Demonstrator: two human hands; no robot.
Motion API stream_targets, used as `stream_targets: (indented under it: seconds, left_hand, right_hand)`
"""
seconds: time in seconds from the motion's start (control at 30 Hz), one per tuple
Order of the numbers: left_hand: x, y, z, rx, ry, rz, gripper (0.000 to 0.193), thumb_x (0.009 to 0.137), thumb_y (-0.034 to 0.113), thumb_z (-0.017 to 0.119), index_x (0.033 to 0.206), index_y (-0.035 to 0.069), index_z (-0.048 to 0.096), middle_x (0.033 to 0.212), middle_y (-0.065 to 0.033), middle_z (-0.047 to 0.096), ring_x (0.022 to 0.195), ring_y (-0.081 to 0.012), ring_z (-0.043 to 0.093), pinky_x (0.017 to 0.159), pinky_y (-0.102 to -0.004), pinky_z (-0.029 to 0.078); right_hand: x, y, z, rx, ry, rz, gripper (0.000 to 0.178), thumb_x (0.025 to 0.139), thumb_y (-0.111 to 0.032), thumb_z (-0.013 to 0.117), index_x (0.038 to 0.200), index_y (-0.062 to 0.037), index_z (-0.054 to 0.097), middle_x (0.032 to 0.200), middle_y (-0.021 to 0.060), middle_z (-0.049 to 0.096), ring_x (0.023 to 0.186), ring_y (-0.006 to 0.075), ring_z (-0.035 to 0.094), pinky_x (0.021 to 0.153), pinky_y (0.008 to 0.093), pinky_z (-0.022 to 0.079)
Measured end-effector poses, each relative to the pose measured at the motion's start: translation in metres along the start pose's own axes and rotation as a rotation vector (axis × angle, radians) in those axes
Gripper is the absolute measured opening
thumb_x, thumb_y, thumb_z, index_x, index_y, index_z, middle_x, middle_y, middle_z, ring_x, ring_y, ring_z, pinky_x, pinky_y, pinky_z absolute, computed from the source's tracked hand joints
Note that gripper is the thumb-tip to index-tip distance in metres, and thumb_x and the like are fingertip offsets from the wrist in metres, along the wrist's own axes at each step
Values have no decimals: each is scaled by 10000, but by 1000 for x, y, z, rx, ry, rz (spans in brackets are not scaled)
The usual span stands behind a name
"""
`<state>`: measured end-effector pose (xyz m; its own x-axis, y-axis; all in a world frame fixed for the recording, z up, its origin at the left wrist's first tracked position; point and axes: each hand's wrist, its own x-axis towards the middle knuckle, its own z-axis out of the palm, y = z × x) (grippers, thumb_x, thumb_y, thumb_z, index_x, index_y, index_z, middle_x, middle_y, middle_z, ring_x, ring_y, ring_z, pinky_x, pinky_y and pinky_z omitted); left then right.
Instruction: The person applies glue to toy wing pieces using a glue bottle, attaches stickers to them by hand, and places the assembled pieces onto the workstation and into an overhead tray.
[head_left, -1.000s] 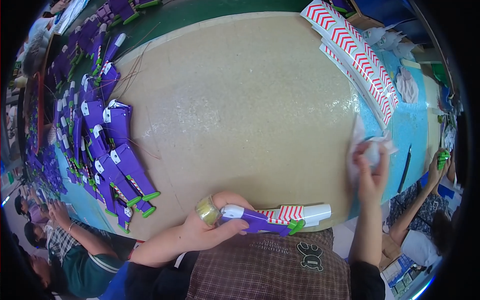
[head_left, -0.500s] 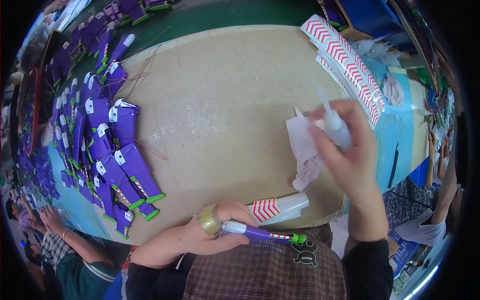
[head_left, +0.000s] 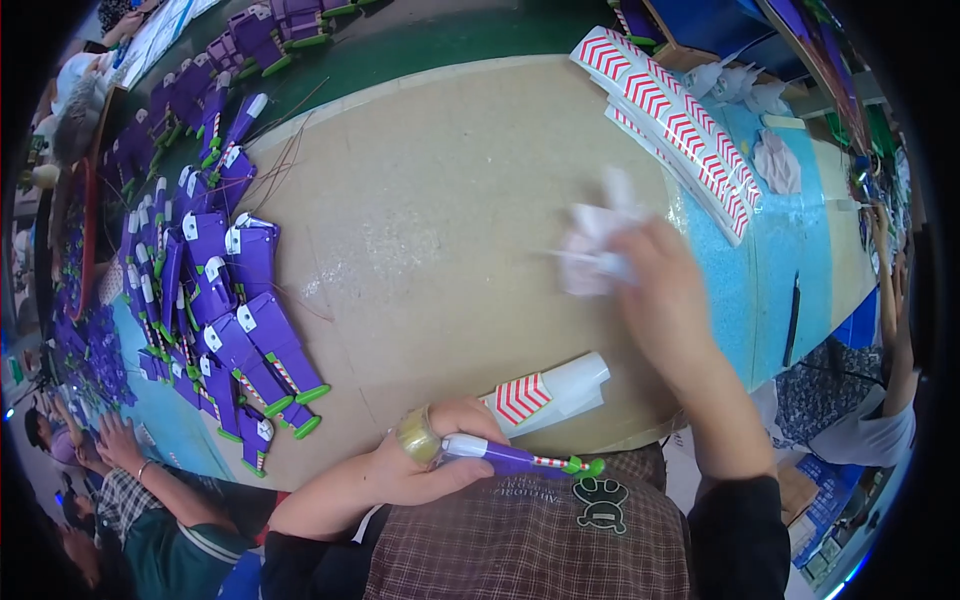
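My left hand is closed on a slim purple toy part with a white end and a green tip. It holds the part low, in front of my checked apron. A yellowish ring of tape sits round that hand. Over the table, my right hand is closed round a small white squeeze bottle, its thin nozzle toward the left. A crumpled white tissue is at the nozzle and blurred by motion. Beyond my left hand lies a white backing strip with red-striped stickers.
Purple toy parts with white and green ends are heaped on the left. Sheets of red chevron stickers lie at the far right, with a crumpled tissue beside them. A dark thin tool lies on the blue surface. Co-workers sit at both sides.
My right hand has tipped the bottle from upright to pointing left and brought its nozzle to the tissue, which has risen and moved away from me. The left hand has barely moved.
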<state>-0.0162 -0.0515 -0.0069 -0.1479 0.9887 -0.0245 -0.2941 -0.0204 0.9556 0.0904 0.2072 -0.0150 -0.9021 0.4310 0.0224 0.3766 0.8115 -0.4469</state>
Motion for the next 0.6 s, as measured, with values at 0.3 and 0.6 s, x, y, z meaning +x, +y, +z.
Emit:
stream_targets:
  seconds: [0.3,0.6]
  left_hand:
    - [17,-2,13,546,-17,-122,342,815,174,666,1098,33,533,1020,-134,569,925,-269,565,800,-354,452]
    - [69,19,-4,1123,286,202,311,770,-50,552,1066,45,546,1020,-143,546,955,-300,521,859,-369,414]
  right_hand:
    - [-55,-25,-35,-529,376,-196,351,754,-156,522,1080,-68,616,1243,115,532,1160,281,501,988,409,369]
    - [-41,-13,-49,345,407,-140,272,701,-23,600,972,-39,584,1015,93,585,958,228,578,870,367,453]
